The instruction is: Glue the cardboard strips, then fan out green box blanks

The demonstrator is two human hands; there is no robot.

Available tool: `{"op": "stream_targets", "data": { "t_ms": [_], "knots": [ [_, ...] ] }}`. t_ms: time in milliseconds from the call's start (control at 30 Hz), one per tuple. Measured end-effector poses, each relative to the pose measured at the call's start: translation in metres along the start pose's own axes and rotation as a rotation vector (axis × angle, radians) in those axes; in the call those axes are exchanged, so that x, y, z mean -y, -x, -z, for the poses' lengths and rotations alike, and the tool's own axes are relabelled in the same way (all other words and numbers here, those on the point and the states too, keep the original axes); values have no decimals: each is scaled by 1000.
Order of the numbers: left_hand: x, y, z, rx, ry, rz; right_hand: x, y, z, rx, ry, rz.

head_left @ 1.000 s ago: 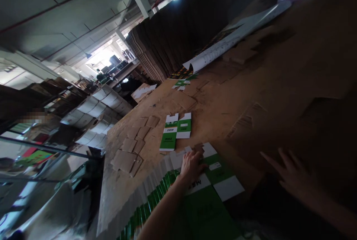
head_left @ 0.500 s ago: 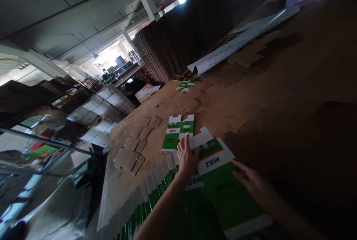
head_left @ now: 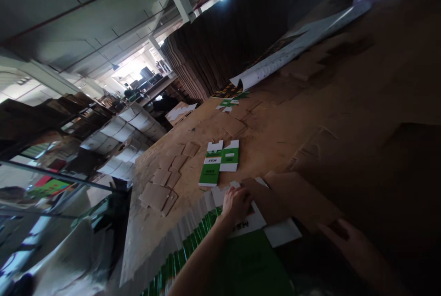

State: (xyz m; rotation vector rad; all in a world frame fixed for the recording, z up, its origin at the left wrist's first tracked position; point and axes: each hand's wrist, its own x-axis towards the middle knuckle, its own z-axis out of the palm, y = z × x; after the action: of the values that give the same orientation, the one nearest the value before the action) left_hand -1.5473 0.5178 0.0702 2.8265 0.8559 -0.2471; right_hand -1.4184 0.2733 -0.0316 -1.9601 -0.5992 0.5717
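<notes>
My left hand [head_left: 236, 204] has its fingers curled over the top end of a green and white printed carton [head_left: 255, 259], close to where brown cardboard begins. To its right a carton lies with its plain brown side [head_left: 303, 197] up, and a white flap [head_left: 284, 231] shows below it. My right hand [head_left: 347, 238] pinches the brown piece's lower right edge between thumb and fingers, in deep shade. Beside my left forearm stands a row of green and white cartons [head_left: 186, 241], packed edge to edge.
A flat green and white carton [head_left: 211, 167] lies farther up the wooden table [head_left: 193, 190]. Cardboard scraps [head_left: 158, 192] are scattered at left. Behind are a rolled white sheet [head_left: 262, 71] and a tall cardboard stack [head_left: 213, 53]. White rolls [head_left: 120, 131] stand off the table's left side.
My right hand has moved right and down, and brown cardboard now shows where the printed face was. My left hand has shifted slightly down, off the far carton's corner.
</notes>
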Motion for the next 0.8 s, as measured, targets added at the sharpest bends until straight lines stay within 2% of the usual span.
{"op": "stream_targets", "data": {
  "t_ms": [67, 133, 200, 300, 467, 633, 800],
  "knots": [
    [1, -2, -1, -19, 2, 38, 15, 2, -5, 54, -7, 64],
    [3, -4, -4, -25, 1, 60, 24, 4, -18, 209, -54, 183],
    [4, -4, -6, -29, -1, 72, 20, 4, -37, 340, -56, 309],
    [5, -3, -7, -28, 15, 65, -2, 2, -63, 387, -1, 390],
    [5, 2, -3, 41, 17, -23, -22, -1, -76, 398, 56, 431],
    [2, 3, -2, 67, -19, -2, -29, -4, -76, 434, 65, 410],
    [1, 1, -4, 68, -39, 8, -18, -5, -72, 461, 46, 374]
  ]
}}
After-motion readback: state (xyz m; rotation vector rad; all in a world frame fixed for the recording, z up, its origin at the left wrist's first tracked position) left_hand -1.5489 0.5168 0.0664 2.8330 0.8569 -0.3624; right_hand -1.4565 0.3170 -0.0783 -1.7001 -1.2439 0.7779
